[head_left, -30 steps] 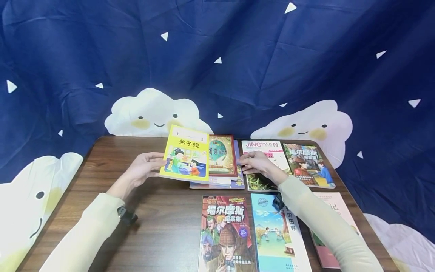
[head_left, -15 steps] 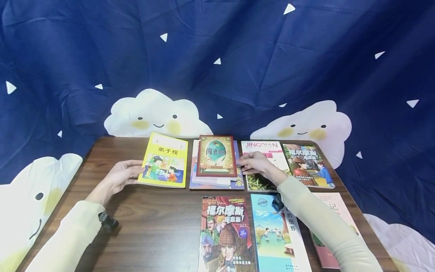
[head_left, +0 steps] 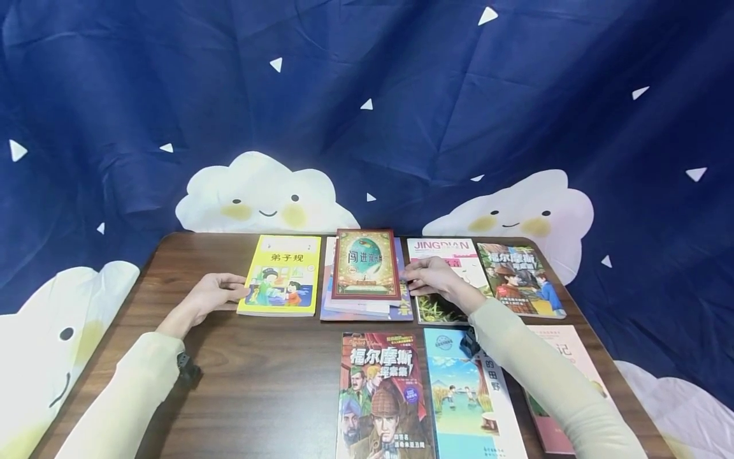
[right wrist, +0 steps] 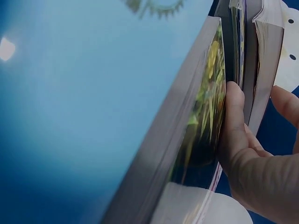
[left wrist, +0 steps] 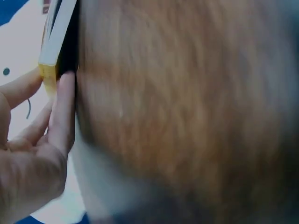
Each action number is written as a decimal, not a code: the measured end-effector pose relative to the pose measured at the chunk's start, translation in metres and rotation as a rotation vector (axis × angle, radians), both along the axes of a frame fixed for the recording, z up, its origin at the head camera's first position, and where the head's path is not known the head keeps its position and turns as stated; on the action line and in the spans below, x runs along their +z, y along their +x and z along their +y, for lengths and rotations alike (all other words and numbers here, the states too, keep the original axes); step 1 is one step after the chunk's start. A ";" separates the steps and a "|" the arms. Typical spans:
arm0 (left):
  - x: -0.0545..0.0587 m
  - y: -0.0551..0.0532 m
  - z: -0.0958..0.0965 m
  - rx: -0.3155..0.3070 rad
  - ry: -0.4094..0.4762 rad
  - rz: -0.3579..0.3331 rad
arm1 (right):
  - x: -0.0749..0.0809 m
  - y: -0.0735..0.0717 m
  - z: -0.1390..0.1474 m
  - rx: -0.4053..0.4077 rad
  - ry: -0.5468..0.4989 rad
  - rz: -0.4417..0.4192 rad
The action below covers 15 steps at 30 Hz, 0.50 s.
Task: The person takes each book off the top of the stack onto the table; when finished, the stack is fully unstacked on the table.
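Note:
My left hand (head_left: 208,295) pinches the left edge of a yellow book (head_left: 281,280) with two cartoon figures on its cover, at the back of the table. In the left wrist view, thumb and fingers (left wrist: 63,105) lie on either side of the book's yellow corner (left wrist: 48,72). To its right is a stack of books, topped by a red-brown bordered book (head_left: 367,264). My right hand (head_left: 438,277) reaches over a white and pink book (head_left: 450,245), fingertips at the stack's right edge. The right wrist view shows its thumb and fingers (right wrist: 235,105) spread beside the stacked pages (right wrist: 268,51).
On the brown wooden table (head_left: 258,376) a detective-cover book (head_left: 381,395) and a blue book (head_left: 459,382) lie at the front. A pink book (head_left: 564,350) is partly under the right sleeve. Another detective book (head_left: 518,277) lies back right. Behind hangs a blue curtain (head_left: 344,127) with clouds.
My left hand has carried the yellow book left, off the stack, and lowered it beside it, straightening it. The red-brown book is now fully uncovered. My right hand has stayed in place.

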State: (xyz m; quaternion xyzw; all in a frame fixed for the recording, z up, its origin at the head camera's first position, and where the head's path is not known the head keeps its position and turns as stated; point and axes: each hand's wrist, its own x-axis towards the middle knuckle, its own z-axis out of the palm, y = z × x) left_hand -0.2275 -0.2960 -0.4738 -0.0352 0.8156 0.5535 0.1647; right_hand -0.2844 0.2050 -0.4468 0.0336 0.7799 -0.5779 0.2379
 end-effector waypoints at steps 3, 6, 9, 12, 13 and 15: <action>0.007 0.001 0.005 0.017 -0.151 0.076 | 0.000 0.000 0.000 0.002 -0.005 -0.001; 0.017 -0.001 0.015 0.044 -0.218 0.147 | -0.001 -0.001 0.000 0.000 -0.005 -0.002; 0.026 -0.004 0.035 0.053 -0.162 0.154 | -0.001 -0.001 0.000 -0.001 0.000 -0.003; 0.031 -0.007 0.061 0.039 -0.082 0.132 | -0.001 -0.001 0.000 -0.002 0.004 -0.007; 0.031 -0.008 0.069 0.033 -0.056 0.123 | -0.001 -0.001 0.001 0.000 0.004 -0.006; 0.030 -0.011 0.088 0.016 -0.008 0.110 | -0.001 -0.001 0.001 0.000 0.005 -0.007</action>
